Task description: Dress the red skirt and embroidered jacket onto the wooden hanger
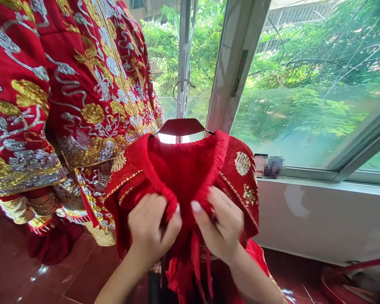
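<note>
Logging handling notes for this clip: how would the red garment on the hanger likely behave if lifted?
Probably floppy: the red garment bunches and folds under the left hand and right hand. Its gold embroidery likely adds some weight and stiffness at the sides. It could slip off the smooth-looking hanger.

No lettering reads clearly — the gold emblem on the red garment is illegible, the sill card blurred.
</note>
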Demonstrator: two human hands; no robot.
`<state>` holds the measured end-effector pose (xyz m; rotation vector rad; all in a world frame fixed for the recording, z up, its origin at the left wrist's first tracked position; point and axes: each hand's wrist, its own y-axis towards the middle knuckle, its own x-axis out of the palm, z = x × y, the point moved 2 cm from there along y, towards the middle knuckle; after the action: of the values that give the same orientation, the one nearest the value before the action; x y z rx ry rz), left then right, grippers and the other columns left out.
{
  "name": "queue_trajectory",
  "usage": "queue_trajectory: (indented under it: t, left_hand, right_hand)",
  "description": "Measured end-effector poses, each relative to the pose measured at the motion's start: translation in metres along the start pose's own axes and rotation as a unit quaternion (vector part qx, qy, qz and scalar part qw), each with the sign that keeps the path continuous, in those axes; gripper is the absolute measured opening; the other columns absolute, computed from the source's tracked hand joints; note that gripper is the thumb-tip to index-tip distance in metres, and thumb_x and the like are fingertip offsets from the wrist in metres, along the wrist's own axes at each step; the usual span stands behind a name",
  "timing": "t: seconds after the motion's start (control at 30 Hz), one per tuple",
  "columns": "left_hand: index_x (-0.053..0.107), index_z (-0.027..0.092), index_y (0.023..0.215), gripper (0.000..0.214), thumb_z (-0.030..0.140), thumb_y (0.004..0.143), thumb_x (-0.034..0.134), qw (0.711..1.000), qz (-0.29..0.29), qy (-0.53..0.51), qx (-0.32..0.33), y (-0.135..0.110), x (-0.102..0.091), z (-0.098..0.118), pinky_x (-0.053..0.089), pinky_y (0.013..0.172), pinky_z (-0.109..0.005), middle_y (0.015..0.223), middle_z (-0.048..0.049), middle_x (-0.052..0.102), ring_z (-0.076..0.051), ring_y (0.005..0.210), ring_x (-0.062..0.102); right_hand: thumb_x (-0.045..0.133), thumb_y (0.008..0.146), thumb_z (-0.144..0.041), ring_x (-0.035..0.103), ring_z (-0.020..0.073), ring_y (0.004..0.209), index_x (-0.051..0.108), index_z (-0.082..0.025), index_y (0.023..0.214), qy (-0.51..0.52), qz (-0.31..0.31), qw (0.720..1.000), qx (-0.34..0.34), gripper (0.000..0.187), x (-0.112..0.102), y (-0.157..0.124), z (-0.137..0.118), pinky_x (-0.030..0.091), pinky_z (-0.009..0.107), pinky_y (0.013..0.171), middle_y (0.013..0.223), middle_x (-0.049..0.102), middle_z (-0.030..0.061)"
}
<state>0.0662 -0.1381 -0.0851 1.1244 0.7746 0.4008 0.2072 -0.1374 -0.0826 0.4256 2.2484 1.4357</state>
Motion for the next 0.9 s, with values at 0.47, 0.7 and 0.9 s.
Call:
queue_trajectory:
  t: [0.47, 0.7, 0.9]
  left_hand:
    - [0.05, 0.019, 0.076, 0.022, 0.038, 0.087, 0.052, 0.968, -0.092, -0.121, -0.2, -0.037, 0.064, -0.065, 0.041, 0.064, -0.024, 0.072, 0.0011, 0.057, -0.013, 0.065, 0.051]
    - [0.049, 0.019, 0.065, 0.042, 0.056, 0.086, 0.045, 0.917, -0.007, -0.23, -0.324, -0.134, 0.077, -0.076, 0.039, 0.053, -0.023, 0.057, 0.0018, 0.049, -0.012, 0.053, 0.047]
    - [0.057, 0.015, 0.112, 0.046, 0.052, 0.086, 0.051, 0.795, -0.08, -0.334, -0.5, -0.185, 0.133, -0.066, 0.052, 0.06, -0.027, 0.09, -0.0076, 0.065, -0.016, 0.069, 0.061]
  right_hand:
    - [0.052, 0.09, -0.033, 0.04, 0.0099, 0.057, 0.041, -0.019, 0.064, -0.001, -0.039, 0.995, 0.089, 0.032, 0.054, -0.031, 0.076, 0.032, 0.022, 0.056, 0.06, 0.043, -0.0035]
    - [0.057, 0.089, -0.027, 0.039, 0.0081, 0.055, 0.047, -0.018, 0.066, -0.019, -0.01, 0.993, 0.12, 0.026, 0.039, -0.062, 0.081, 0.033, 0.02, 0.055, 0.061, 0.045, -0.0047]
    - [0.055, 0.09, -0.024, 0.04, 0.0069, 0.052, 0.047, -0.018, 0.065, -0.021, 0.004, 0.99, 0.142, 0.026, 0.031, -0.074, 0.08, 0.033, 0.018, 0.05, 0.058, 0.046, -0.0052]
